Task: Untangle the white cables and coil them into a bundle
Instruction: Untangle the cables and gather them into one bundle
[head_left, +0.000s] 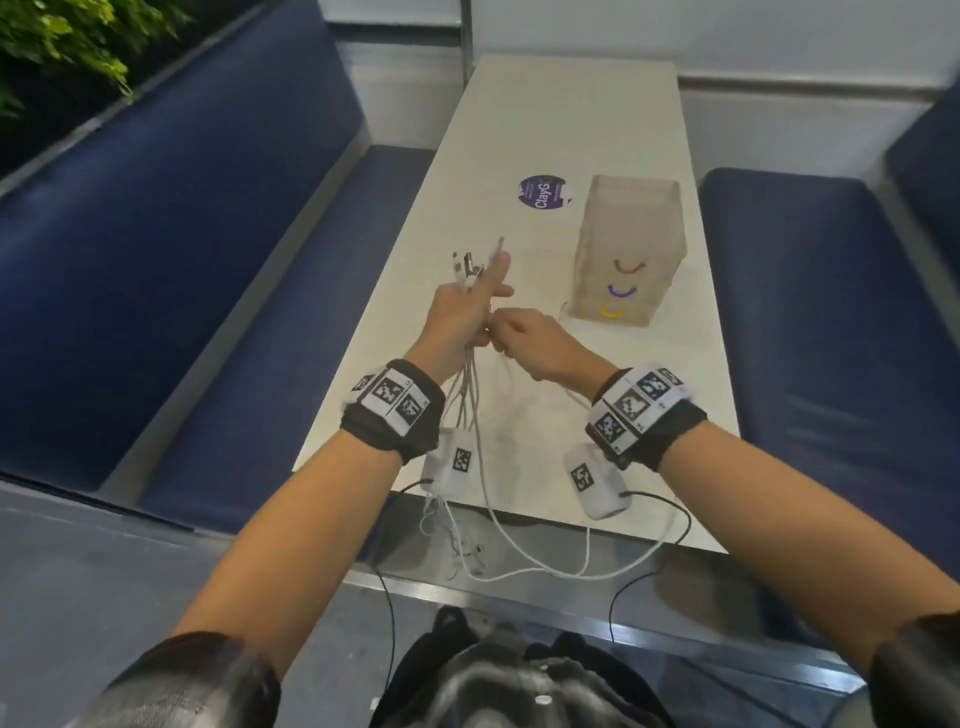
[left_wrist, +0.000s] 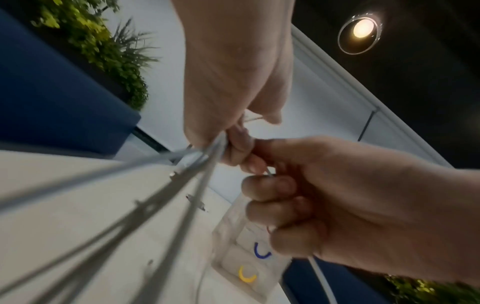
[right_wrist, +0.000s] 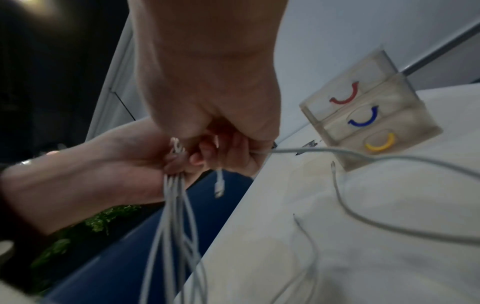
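Now the left hand (head_left: 460, 312) grips the white cables (head_left: 470, 384) at frame centre above the bench (head_left: 571, 130), the right hand (head_left: 530, 343) pinches one strand, so separating probably continues before coiling.

Both forearms reach forward, wrists banded. The left hand (head_left: 462, 312) is raised, fist closed round a bunch of white cables (head_left: 470, 384), forefinger extended. The right hand (head_left: 540, 345) sits just beside it, fingers curled, pinching one strand.
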